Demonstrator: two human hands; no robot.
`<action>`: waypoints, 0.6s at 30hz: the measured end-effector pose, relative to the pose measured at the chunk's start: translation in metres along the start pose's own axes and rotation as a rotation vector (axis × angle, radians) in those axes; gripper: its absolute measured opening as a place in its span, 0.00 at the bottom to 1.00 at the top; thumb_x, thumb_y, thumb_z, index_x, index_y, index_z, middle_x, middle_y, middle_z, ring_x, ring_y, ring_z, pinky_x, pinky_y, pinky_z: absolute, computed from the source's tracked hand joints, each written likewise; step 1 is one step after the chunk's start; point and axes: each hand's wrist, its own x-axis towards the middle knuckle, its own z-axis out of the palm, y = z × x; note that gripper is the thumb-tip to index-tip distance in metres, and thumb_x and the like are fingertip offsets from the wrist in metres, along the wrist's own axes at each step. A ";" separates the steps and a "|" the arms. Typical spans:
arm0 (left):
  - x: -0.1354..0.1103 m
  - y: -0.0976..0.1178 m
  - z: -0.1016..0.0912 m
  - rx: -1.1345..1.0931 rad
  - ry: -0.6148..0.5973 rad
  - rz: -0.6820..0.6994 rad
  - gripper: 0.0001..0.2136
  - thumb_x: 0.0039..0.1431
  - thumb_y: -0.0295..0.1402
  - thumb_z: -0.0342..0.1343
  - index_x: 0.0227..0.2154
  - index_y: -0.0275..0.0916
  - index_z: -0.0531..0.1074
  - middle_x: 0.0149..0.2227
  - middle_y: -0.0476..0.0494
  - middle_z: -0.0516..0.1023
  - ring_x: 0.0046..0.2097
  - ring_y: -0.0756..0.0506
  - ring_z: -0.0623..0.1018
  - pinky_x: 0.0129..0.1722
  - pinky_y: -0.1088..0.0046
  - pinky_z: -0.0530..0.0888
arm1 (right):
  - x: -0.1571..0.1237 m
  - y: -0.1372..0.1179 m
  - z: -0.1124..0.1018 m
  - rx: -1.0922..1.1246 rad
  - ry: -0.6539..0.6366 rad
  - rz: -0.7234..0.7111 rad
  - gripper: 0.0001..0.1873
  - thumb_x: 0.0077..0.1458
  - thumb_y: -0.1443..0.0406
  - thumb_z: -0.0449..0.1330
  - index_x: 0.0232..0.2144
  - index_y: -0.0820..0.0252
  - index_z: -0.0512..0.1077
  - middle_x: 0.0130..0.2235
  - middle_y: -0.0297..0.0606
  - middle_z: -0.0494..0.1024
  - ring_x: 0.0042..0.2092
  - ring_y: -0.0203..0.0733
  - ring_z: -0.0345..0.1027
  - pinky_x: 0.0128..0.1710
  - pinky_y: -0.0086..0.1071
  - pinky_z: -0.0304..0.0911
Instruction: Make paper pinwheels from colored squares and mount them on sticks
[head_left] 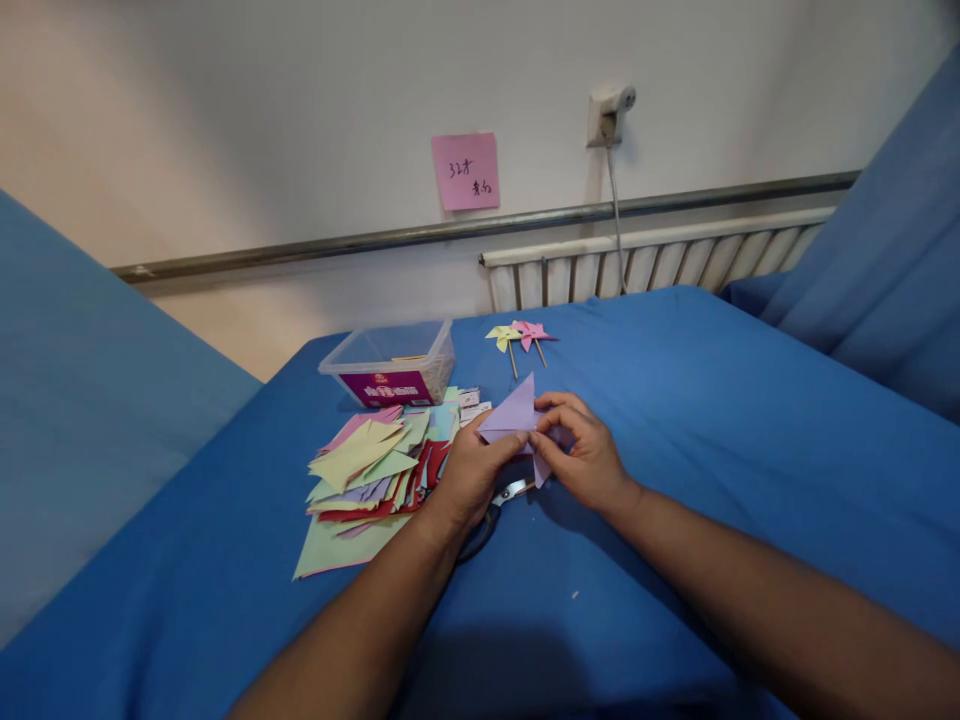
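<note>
Head view: left hand (474, 468) and right hand (589, 455) close together, both in a pinch on purple paper (515, 411).

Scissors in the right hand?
No, the scissors lie on the blue cloth, while the right hand and left hand both hold the purple paper.

Room right of hands (589, 460); paper stack (364, 455) blocks left

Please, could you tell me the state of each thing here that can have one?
Left hand: gripping lilac paper
Right hand: pinching lilac paper
Lilac paper: folded
Box: open
Scissors: partly hidden, open or shut unclear
Pinwheels: assembled, on sticks
Paper pile: loose, uneven
Plug: in socket
Note: stuck to wall
</note>
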 end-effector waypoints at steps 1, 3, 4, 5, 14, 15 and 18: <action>0.000 0.000 0.001 -0.010 -0.001 -0.009 0.15 0.44 0.31 0.65 0.37 0.35 0.75 0.34 0.44 0.78 0.35 0.47 0.75 0.38 0.71 0.72 | 0.000 0.000 0.000 -0.002 0.004 0.002 0.02 0.52 0.67 0.60 0.29 0.56 0.70 0.45 0.40 0.73 0.48 0.44 0.68 0.50 0.41 0.61; -0.001 0.001 0.003 -0.038 0.010 -0.029 0.14 0.45 0.32 0.65 0.37 0.35 0.75 0.34 0.45 0.78 0.34 0.48 0.75 0.38 0.70 0.73 | 0.000 -0.001 0.000 -0.005 0.016 0.008 0.02 0.52 0.67 0.60 0.29 0.56 0.70 0.44 0.40 0.73 0.48 0.44 0.68 0.49 0.40 0.61; -0.002 0.001 0.003 -0.057 0.021 -0.037 0.14 0.45 0.32 0.65 0.37 0.35 0.75 0.34 0.45 0.78 0.34 0.48 0.75 0.38 0.70 0.73 | -0.001 -0.002 0.000 -0.006 0.023 0.011 0.01 0.52 0.67 0.60 0.29 0.56 0.70 0.44 0.40 0.73 0.48 0.44 0.68 0.49 0.40 0.61; -0.002 0.002 0.004 -0.077 0.031 -0.043 0.14 0.46 0.31 0.65 0.38 0.36 0.75 0.34 0.45 0.78 0.34 0.48 0.76 0.38 0.70 0.74 | -0.001 -0.003 0.000 -0.005 0.030 0.016 0.01 0.52 0.67 0.60 0.29 0.56 0.70 0.44 0.40 0.73 0.48 0.44 0.68 0.49 0.40 0.61; -0.003 0.002 0.007 -0.148 0.028 -0.067 0.16 0.44 0.30 0.65 0.39 0.34 0.75 0.37 0.43 0.79 0.38 0.44 0.78 0.42 0.65 0.75 | 0.000 -0.005 0.002 0.034 0.070 0.068 0.02 0.51 0.67 0.60 0.28 0.56 0.70 0.44 0.40 0.73 0.48 0.44 0.67 0.48 0.39 0.62; -0.003 0.002 0.007 -0.150 0.027 -0.066 0.16 0.44 0.29 0.65 0.39 0.34 0.74 0.37 0.43 0.79 0.38 0.44 0.78 0.42 0.65 0.75 | 0.000 -0.005 0.003 0.038 0.073 0.074 0.02 0.51 0.67 0.60 0.28 0.56 0.69 0.44 0.40 0.73 0.48 0.44 0.67 0.48 0.38 0.62; -0.003 0.001 0.008 -0.140 0.047 -0.042 0.17 0.43 0.30 0.65 0.38 0.34 0.74 0.35 0.43 0.79 0.36 0.45 0.77 0.41 0.66 0.75 | 0.000 -0.005 0.003 0.050 0.083 0.087 0.02 0.51 0.67 0.60 0.27 0.56 0.69 0.44 0.40 0.73 0.48 0.44 0.68 0.47 0.38 0.63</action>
